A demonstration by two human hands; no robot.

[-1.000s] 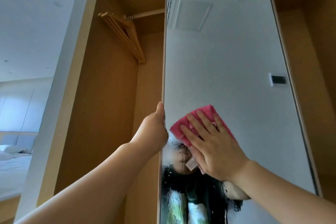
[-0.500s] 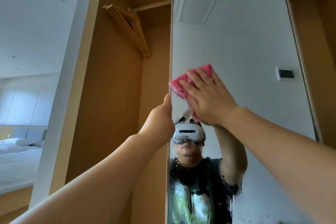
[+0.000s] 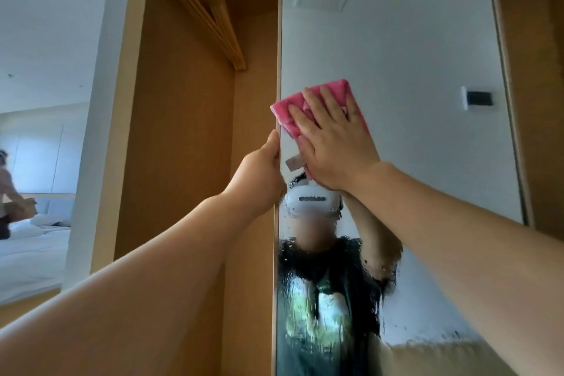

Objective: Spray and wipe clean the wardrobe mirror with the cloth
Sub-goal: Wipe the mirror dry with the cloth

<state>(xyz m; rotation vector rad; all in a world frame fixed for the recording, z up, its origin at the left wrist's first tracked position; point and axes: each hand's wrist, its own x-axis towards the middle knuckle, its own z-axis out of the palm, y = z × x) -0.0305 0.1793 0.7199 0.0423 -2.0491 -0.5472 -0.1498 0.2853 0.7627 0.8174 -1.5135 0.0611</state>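
Note:
The tall wardrobe mirror point(image 3: 412, 49) fills the right half of the head view. Its lower part is streaked with wet spray drops. A folded pink cloth point(image 3: 293, 107) lies flat against the glass near the mirror's left edge. My right hand point(image 3: 332, 143) presses on the cloth with fingers spread. My left hand point(image 3: 262, 174) grips the mirror door's left edge just below the cloth. No spray bottle is in view.
Left of the mirror door is the open wooden wardrobe point(image 3: 183, 131) with several wooden hangers point(image 3: 210, 18) on a rail at the top. Far left, a bed point(image 3: 30, 241) and another person point(image 3: 9, 192) show beyond the wardrobe side. A wall panel point(image 3: 477, 98) is reflected in the glass.
My right hand slid the cloth up the glass from the lower wet area to the left edge. My left hand kept its hold on the door edge. A person appeared at far left.

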